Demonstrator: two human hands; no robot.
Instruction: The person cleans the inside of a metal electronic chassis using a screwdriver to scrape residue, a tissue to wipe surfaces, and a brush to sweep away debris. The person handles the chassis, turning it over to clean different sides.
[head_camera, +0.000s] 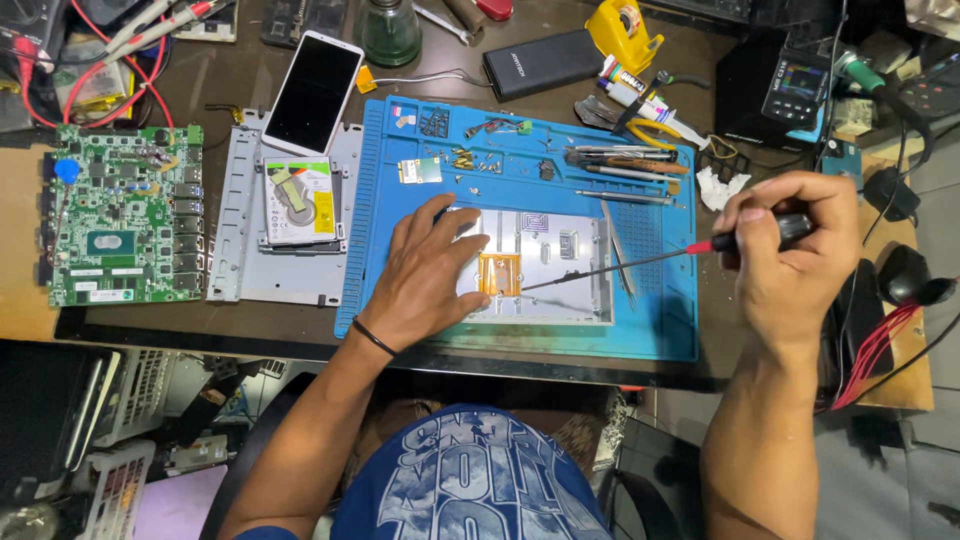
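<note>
Dark brown workbench (250, 80) fills upper frame, surface cluttered. Blue work mat (660, 330) at centre. White plastic baskets (115, 480) on the floor, lower left. Lighting even, overhead; floor dim.

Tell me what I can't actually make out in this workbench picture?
Head view only:
- Left part of the metal case: covered by the left hand.
- Screwdriver handle: wrapped inside the right hand; its tip at the copper plate is too small to read.
- Loose screws on the blue mat: too small to count.
- Meter: partly hidden by cables.
- Glass bottle: cut off by the top edge.
</note>
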